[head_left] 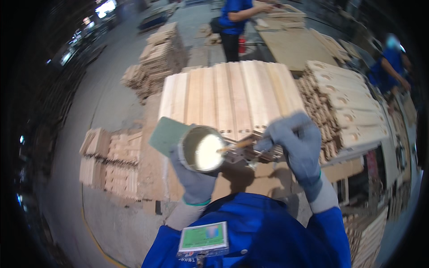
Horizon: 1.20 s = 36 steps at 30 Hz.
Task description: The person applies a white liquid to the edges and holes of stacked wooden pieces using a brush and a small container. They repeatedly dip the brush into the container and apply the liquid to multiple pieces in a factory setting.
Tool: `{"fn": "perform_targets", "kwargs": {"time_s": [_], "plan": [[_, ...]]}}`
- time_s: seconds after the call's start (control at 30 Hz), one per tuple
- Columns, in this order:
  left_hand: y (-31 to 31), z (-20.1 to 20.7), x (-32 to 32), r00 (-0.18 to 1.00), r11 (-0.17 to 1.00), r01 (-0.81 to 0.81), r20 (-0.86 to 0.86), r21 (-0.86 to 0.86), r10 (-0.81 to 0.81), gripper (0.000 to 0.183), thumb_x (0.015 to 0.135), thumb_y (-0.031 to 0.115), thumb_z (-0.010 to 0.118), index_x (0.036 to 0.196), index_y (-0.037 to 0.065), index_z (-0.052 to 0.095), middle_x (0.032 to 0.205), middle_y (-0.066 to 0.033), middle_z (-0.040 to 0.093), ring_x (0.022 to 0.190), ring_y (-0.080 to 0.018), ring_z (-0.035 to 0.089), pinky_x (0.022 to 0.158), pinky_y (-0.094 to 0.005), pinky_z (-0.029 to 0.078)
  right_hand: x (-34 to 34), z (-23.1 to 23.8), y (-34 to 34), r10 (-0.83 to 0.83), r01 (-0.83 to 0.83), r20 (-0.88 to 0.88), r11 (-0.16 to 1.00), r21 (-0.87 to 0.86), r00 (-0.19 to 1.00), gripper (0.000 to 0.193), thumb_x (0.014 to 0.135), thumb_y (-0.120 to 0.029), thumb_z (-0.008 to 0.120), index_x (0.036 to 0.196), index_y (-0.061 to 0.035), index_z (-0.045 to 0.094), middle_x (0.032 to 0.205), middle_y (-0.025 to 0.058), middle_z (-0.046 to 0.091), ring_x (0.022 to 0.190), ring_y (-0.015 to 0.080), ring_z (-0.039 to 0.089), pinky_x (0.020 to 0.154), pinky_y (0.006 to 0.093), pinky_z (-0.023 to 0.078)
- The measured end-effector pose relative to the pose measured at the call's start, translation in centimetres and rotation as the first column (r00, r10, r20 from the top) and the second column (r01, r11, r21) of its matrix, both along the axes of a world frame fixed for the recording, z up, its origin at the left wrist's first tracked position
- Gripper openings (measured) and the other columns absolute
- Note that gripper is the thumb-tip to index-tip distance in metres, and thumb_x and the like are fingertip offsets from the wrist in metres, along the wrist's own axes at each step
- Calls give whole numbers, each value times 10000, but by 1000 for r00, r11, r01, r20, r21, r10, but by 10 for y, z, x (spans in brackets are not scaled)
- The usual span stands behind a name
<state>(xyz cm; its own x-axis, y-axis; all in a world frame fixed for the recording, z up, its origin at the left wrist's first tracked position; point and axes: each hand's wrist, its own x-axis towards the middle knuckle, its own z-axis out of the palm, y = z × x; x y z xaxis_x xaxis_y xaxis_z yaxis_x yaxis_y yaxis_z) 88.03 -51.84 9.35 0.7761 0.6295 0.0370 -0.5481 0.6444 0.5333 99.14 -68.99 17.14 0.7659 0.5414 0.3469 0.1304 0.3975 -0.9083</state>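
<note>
**Brush at the cup, boards laid out**

The left hand [192,181] grips a cup [187,154] of white liquid [208,152] above the table's [153,178] near edge; the right hand's [297,145] fingers pinch a brush [241,144]. Whether the boards [232,96] beyond carry any liquid cannot be told.

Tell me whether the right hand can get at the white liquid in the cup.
Likely yes: the cup is open-topped, and the thin tool in the right hand reaches its rim, apparently unobstructed.
</note>
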Motion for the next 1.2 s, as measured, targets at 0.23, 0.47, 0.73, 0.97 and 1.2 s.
{"fn": "perform_targets", "kwargs": {"time_s": [0.23,0.47,0.73,0.97,1.2], "plan": [[22,-4,-14,999,997,43,12,-62,-43,627,930,519,457,1335,41,434,1285,-266,471,1169,-375,496,1044,-524,390,81,0,-6,-145,252,246,835,-489,958,277,864,-257,672,827,10,612,637,52,598,570,102,567,547,247,478],[26,-8,-17,997,999,-29,-76,21,30,665,918,547,461,1355,48,408,1305,-274,453,1172,-380,492,1031,-517,407,88,-23,6,0,365,513,702,-612,858,309,868,-330,611,806,-28,591,627,143,595,608,276,612,589,384,461],[22,-7,-18,967,942,-116,-180,315,180,654,928,538,446,1363,52,400,1316,-285,446,1189,-379,481,1031,-516,406,88,-16,7,-33,338,479,752,-566,877,303,865,-322,617,852,-19,615,653,130,614,607,253,614,595,360,464],[21,-9,-18,955,902,-97,-215,422,204,646,935,533,438,1364,51,399,1317,-282,443,1203,-378,468,1030,-514,406,86,-17,3,-87,252,317,811,-529,945,319,867,-335,628,843,-17,622,663,110,635,581,173,620,590,312,485],[28,-6,-24,999,1000,6,-34,20,-6,635,938,513,453,1366,48,395,1318,-285,436,1209,-387,456,1038,-520,398,93,-6,-14,-193,299,278,859,-416,941,270,874,-267,647,839,-1,617,634,57,606,571,101,590,548,262,476]]}}
